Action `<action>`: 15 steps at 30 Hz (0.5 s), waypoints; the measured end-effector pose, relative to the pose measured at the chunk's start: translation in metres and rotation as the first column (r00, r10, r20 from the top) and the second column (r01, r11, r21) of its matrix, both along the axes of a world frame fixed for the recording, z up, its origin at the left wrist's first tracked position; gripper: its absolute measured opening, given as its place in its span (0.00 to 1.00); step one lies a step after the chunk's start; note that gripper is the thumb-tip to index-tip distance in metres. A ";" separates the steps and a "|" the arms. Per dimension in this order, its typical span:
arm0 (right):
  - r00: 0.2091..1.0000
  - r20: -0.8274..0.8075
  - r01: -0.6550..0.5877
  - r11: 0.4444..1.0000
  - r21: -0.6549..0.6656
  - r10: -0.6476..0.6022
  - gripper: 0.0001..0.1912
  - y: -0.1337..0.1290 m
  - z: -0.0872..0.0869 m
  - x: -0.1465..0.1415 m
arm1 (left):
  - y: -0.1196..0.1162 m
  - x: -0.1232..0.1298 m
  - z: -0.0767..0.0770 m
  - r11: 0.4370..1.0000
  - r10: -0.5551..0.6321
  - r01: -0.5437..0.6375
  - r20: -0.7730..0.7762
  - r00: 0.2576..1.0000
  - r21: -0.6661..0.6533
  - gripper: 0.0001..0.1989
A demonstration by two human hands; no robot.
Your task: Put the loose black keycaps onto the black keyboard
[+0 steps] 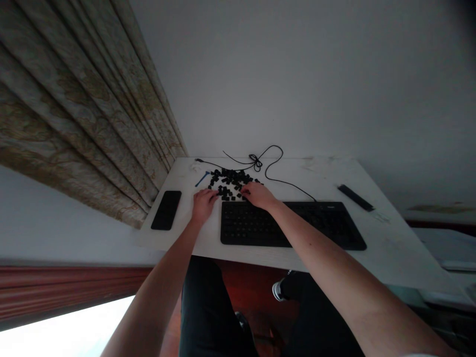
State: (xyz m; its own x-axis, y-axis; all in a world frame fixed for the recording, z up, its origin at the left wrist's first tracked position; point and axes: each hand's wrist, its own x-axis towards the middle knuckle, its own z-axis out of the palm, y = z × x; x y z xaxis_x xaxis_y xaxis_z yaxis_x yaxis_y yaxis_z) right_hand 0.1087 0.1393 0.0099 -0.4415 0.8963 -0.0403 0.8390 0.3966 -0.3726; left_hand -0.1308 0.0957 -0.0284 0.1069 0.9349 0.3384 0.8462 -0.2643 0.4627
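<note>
Loose black keycaps (232, 176) lie in a spread pile on the white desk, behind the left part of a black keyboard (256, 225). At the pile's left front edge is my left hand (204, 204), its fingers bent and close together beside the keycaps; whatever they pinch is too small to make out. My right hand (258, 195) reaches over the keyboard's back edge to the pile's right side. Its thumb and fingertips are closed on what looks like a dark keycap. My right forearm hides part of the keyboard.
A blue tool (202, 179) lies left of the pile, and a black phone (166, 210) near the desk's left edge. The keyboard's black cable (273, 176) loops behind. At right rests a dark narrow strip (356, 197). A patterned curtain (92, 89) hangs at left, a wall behind.
</note>
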 end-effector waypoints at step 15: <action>0.996 -0.087 0.000 1.000 -0.002 0.000 0.10 -0.005 -0.004 0.004 | -0.002 0.006 0.000 1.000 0.011 -0.012 -0.097 0.995 -0.013 0.13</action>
State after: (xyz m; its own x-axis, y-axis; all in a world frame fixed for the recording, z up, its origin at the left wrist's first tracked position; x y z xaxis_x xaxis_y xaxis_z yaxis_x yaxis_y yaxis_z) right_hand 0.1122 0.1342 0.0055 -0.4437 0.8962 -0.0033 0.8032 0.3960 -0.4450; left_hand -0.1253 0.0935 -0.0289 0.1278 0.9408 0.3140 0.8902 -0.2484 0.3820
